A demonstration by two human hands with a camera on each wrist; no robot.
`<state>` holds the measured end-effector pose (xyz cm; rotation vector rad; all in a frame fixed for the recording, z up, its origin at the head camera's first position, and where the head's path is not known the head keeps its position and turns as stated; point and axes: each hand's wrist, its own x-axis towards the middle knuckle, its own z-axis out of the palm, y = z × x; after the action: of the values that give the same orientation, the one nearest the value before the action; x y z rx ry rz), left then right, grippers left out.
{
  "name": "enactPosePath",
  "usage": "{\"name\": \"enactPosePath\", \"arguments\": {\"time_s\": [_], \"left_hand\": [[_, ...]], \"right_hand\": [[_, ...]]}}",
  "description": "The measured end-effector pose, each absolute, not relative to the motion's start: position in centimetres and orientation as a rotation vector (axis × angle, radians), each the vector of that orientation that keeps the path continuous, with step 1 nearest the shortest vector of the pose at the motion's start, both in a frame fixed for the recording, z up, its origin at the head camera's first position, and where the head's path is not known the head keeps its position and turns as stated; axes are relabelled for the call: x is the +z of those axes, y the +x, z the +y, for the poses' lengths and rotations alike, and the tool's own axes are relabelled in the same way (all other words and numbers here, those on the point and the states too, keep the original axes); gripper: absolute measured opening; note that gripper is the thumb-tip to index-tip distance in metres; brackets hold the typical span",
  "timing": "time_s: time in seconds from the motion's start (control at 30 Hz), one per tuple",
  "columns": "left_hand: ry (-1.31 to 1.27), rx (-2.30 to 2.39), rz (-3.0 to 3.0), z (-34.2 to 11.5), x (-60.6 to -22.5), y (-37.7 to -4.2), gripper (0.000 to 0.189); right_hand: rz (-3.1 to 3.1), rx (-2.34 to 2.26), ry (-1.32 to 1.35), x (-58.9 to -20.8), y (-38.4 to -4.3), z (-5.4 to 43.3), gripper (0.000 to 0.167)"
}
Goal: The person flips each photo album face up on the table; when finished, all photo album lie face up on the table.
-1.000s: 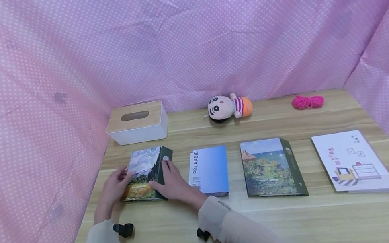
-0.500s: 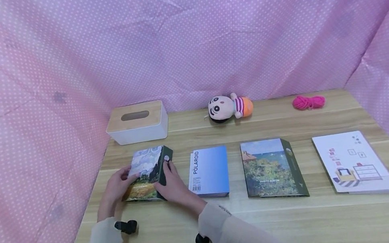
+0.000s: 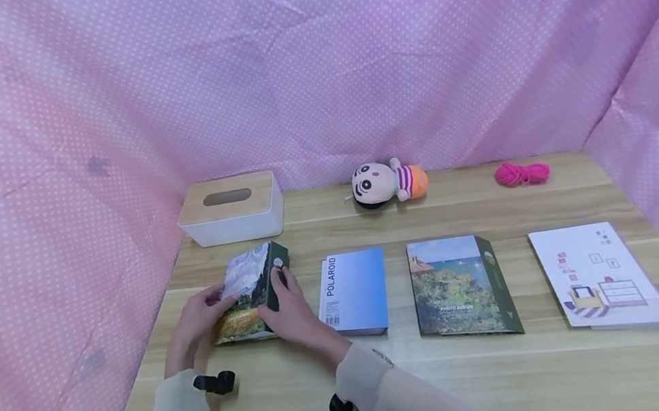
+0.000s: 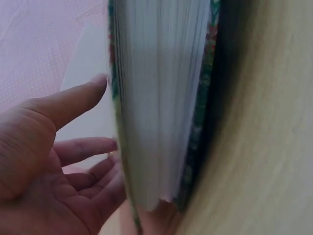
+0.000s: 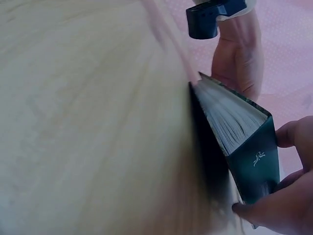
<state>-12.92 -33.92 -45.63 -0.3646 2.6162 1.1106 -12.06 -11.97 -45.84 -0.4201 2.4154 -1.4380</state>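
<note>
A thick photo album (image 3: 249, 270) with a landscape painting on its cover and a dark green spine stands at the table's left, tilted with its spine side raised. My right hand (image 3: 295, 312) grips the spine. In the right wrist view, the thumb and fingers (image 5: 288, 203) hold around the green spine (image 5: 254, 159). My left hand (image 3: 196, 318) is at the album's left side. The left wrist view has its thumb and fingertips against the cover, beside the white page edges (image 4: 159, 98). Just right of the album lies a blue POLAROID book (image 3: 355, 291).
Another painted photo album (image 3: 450, 280) and a white illustrated book (image 3: 596, 269) lie farther right on the wooden table (image 3: 511, 375). Along the back sit a tissue box (image 3: 231, 210), a plush doll (image 3: 388, 182) and pink yarn (image 3: 522, 173). Pink dotted cloth (image 3: 313, 70) hangs behind.
The album's spine side has risen a little, so it tilts more. Both hands have shifted slightly with it, the left one a little to the right.
</note>
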Motion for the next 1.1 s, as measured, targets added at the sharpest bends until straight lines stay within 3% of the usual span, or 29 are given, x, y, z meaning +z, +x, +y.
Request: {"name": "enactPosePath", "arguments": {"time_s": [0.23,0.57,0.73,1.1], "left_hand": [[-0.309,1.117,2.459,-33.0,-44.4,-13.2,0.096],[-0.22,1.105,2.413,-31.7,-43.6,-13.5,0.095],[-0.178,1.212,2.366,-31.3,-43.2,-13.0,0.088],[0.025,1.576,2.288,-31.2,-42.0,-12.5,0.064]], "right_hand": [[2.396,-1.493,-0.405,-44.3,-12.0,-11.9,0.075],[2.353,-1.576,-0.3,-43.8,-12.1,-11.1,0.084],[2.204,-1.749,-0.241,-43.5,-12.4,-10.7,0.082],[1.996,-2.046,-0.264,-42.7,-12.9,-10.9,0.06]]}}
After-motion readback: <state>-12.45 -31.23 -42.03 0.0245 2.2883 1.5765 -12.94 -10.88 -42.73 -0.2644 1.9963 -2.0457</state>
